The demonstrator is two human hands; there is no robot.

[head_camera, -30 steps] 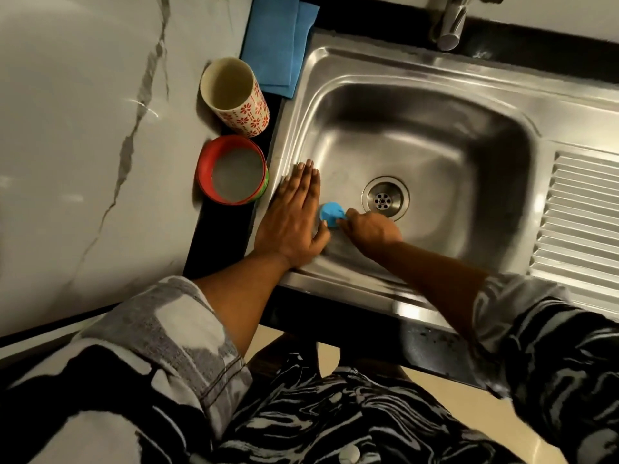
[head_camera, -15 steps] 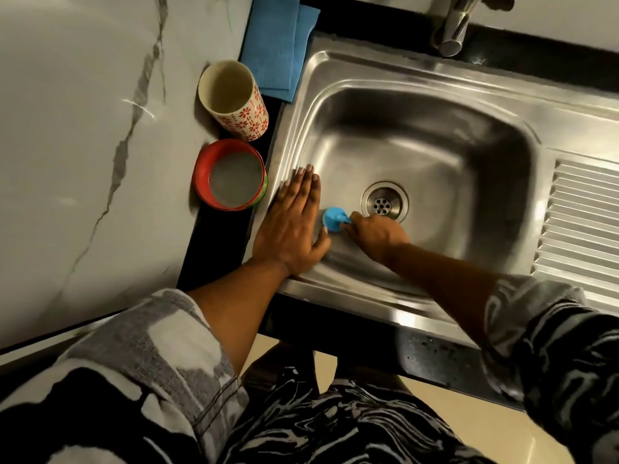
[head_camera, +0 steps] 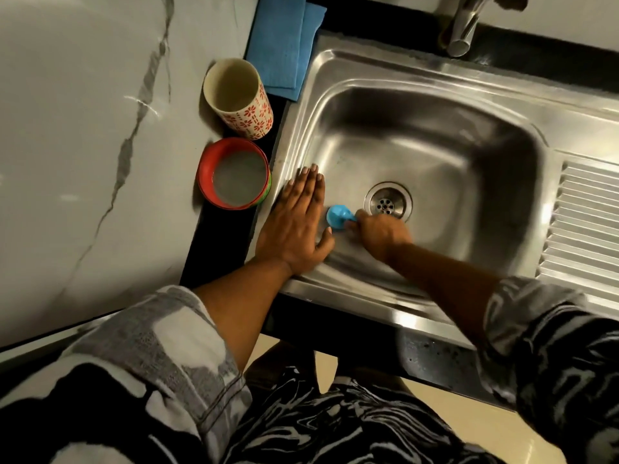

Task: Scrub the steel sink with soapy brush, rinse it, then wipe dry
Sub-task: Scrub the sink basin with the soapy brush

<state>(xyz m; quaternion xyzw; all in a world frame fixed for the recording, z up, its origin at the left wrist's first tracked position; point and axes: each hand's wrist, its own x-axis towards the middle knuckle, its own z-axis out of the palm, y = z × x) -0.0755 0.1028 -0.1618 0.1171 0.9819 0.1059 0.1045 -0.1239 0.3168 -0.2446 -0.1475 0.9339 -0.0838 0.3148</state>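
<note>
The steel sink fills the right half of the view, its drain in the middle of the basin. My right hand grips a small blue brush and holds it on the basin floor just left of the drain. My left hand lies flat with straight fingers on the sink's left rim and inner wall, its thumb close to the brush. A folded blue cloth lies at the sink's back left corner.
A red bowl with cloudy liquid and a red-patterned cup stand on the dark strip left of the sink. The tap rises at the back. A ribbed drainboard lies to the right, a marble counter to the left.
My right hand with the brush has shifted slightly across the basin floor beside the drain. My left hand has stayed flat on the rim.
</note>
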